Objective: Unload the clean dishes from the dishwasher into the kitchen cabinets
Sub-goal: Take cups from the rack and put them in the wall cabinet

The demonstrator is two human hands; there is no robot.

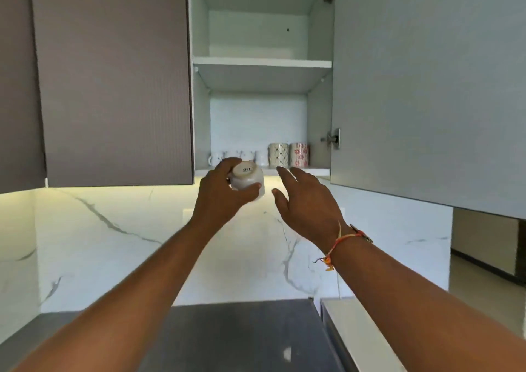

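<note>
My left hand [220, 193] grips a small white cup [247, 182], tilted so its printed base faces me, just below the front edge of the open cabinet's bottom shelf [310, 170]. My right hand [306, 198] is raised beside the cup with fingers spread and holds nothing. On that shelf stand several white cups [242, 155], a grey patterned mug [278, 155] and a red flowered mug [299, 154]. The upper shelf [262, 62] shows nothing on it.
The cabinet door [427, 87] stands open to the right. A closed brown cabinet door [113, 81] is on the left. A white marble backsplash [142, 243] rises behind a dark countertop [242, 334] below.
</note>
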